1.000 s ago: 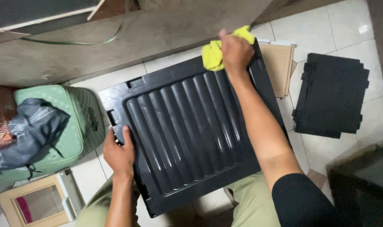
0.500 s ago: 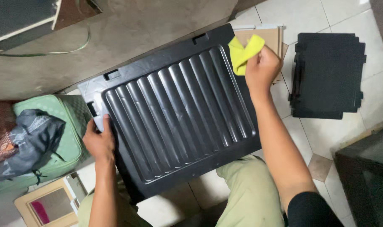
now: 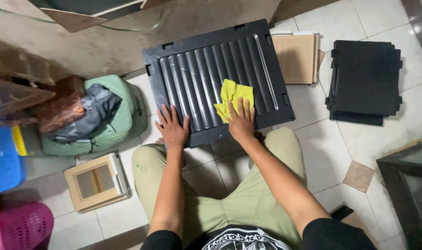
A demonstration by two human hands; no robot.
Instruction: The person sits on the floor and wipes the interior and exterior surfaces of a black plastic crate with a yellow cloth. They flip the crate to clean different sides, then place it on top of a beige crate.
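From my end the black ribbed panel [image 3: 211, 74] lies flat on the tiled floor [image 3: 331, 153], just beyond the knees, long axis running left-right w/ ribs pointing near-far. My right hand [image 3: 241, 122] has its grip spread flat, fingers pressing the yellow cloth [image 3: 234, 95] onto the panel's near-centre ribs. Left hand [image 3: 172, 127], grip also splayed, pins the near-left edge (no pinch on anything). The cloth sits just far of the right hand, so that hand is nearer it.
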